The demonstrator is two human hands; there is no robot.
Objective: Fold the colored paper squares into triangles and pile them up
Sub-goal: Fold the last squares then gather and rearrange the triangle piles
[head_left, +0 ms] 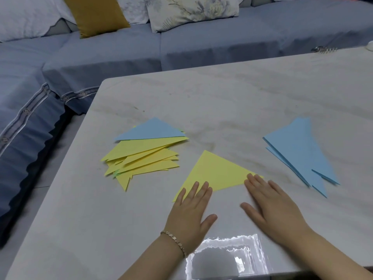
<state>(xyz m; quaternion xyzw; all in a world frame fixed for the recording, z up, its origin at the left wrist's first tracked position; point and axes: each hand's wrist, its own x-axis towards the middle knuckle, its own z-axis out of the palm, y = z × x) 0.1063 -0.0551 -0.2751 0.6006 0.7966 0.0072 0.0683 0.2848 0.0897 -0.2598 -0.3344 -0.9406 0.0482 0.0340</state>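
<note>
On the pale marbled table [222,93] a yellow triangle [216,170] lies flat near the front edge, with its point directed away from the person. Both hands press on its long near side. The left hand [191,207] lies with straight fingers on the left corner of the triangle, with the palm and thumb on the table. The right hand [270,205], a little blurred, is also spread flat, and its fingertips cover the right corner. Neither hand grips the paper; the fingers are stretched out and only rest on it. A thin bracelet [174,240] is around the left wrist. To the left of the triangle, a little apart from it, there is an untidy pile of folded triangles [145,156], mostly yellow with some green edges showing, and a blue triangle [151,129] lies on top at the far side. To the right, well apart from the hands, blue sheets [298,150] lie fanned over each other; I cannot tell if they are folded. Beyond the table stands a blue-grey sofa [101,57] with a mustard cushion [96,15] and a flowered cushion [191,11]. A bright reflection [226,257] shines on the table between the forearms.
</note>
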